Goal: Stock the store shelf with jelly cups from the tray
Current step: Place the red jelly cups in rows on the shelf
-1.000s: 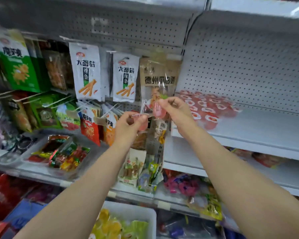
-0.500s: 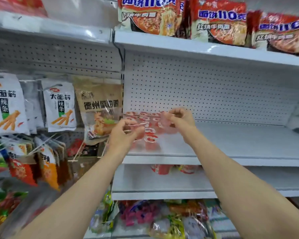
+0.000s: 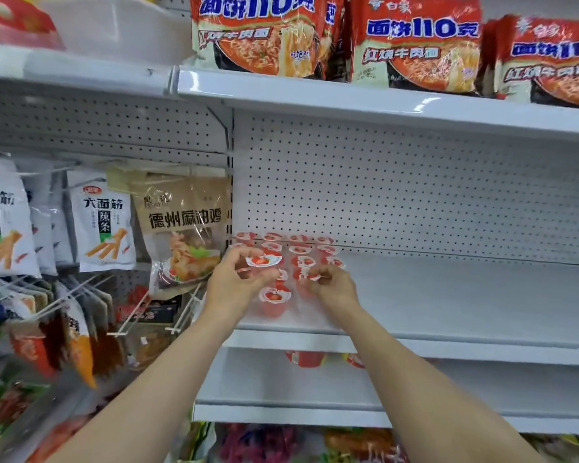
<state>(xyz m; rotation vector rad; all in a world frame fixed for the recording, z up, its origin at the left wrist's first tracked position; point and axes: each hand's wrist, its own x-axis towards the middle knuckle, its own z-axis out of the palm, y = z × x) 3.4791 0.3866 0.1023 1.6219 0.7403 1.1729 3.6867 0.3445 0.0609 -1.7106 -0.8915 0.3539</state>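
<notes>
Jelly cups (image 3: 300, 253) on shelf (image 3: 465, 295) left end; noodle packs (image 3: 415, 45) above.

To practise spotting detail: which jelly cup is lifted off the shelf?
The jelly cup pinched in the left hand; the other cups sit on the shelf.

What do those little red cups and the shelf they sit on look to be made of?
The jelly cups look like thin translucent plastic, since red shows through their walls, sealed with glossy printed film lids. The shelf looks like white painted sheet metal: smooth, faintly shiny, with a perforated back panel.
</notes>
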